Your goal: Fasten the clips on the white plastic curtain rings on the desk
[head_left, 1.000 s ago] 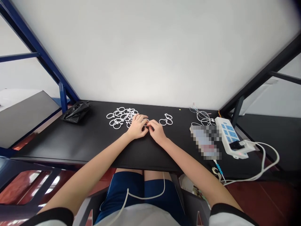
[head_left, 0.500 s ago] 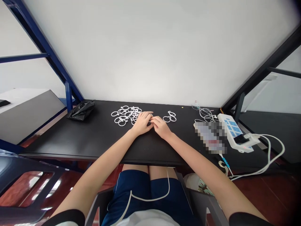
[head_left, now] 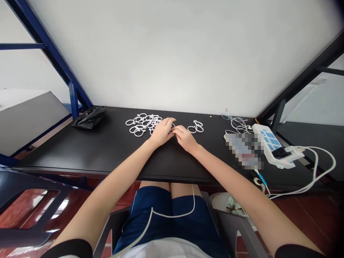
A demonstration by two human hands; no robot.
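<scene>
Just beyond the middle of the black table, my left hand (head_left: 162, 132) and my right hand (head_left: 185, 139) meet fingertip to fingertip. Between them is a white plastic curtain ring (head_left: 173, 125), partly hidden by the fingers. Both hands are closed on it, my right one in a pinch. A loose pile of similar white rings (head_left: 138, 128) lies to the left, its near side partly covered by my left hand. To the right of my right hand is a small cluster of white rings (head_left: 199, 126) touching one another.
A crumpled black plastic bag (head_left: 90, 117) lies at the table's far left. On the right are tangled white earphones (head_left: 238, 124), a pixelated phone (head_left: 243, 148) and a white power strip (head_left: 271, 143) with a plugged-in charger and cables. A white wall rises behind the table (head_left: 107, 147).
The view has tilted slightly, so the table appears a little higher. My hands stay together around the ring, with the fingers shifting only slightly. The pile and cluster look unchanged.
</scene>
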